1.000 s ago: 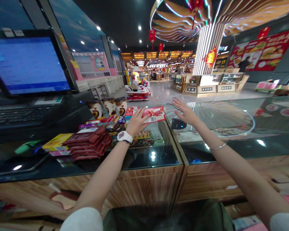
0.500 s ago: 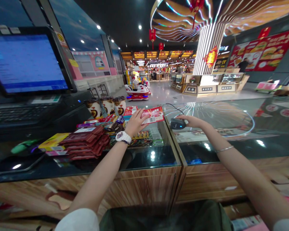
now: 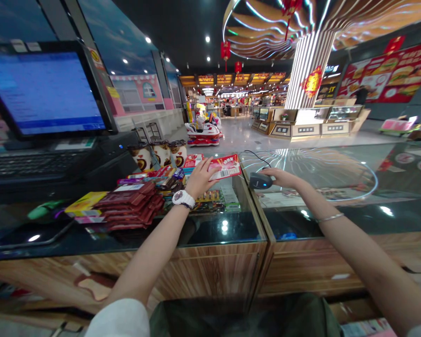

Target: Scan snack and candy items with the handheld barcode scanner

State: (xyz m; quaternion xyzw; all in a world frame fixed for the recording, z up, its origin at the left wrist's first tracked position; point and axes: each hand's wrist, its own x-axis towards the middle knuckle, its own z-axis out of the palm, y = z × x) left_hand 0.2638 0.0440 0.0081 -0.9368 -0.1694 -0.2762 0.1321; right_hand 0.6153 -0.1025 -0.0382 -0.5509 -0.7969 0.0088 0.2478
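Observation:
My left hand [image 3: 200, 179], with a white watch at its wrist, is closed on a red and pink snack box [image 3: 227, 167]. The box's white barcode panel faces up and toward me. To the right, my right hand [image 3: 281, 178] grips a black barcode scanner [image 3: 260, 181], whose small blue light is lit and whose cable runs off behind it. Scanner and box are a short gap apart above the glass counter. Left of my left wrist lies a stack of dark red packets [image 3: 133, 206], with a yellow box [image 3: 87, 202] beside it.
At the left stand a monitor [image 3: 59, 89] and a keyboard [image 3: 31, 164]. Several lidded cups [image 3: 160, 153] stand behind a heap of colourful wrapped snacks [image 3: 154, 177]. A raised seam [image 3: 257, 210] divides the glass counter. Beyond it are a ride-on toy car [image 3: 204, 131] and a kiosk [image 3: 305, 128].
The view has turned slightly left, so the whole scene sits a little further right. Both hands keep the same hold on the box and the scanner.

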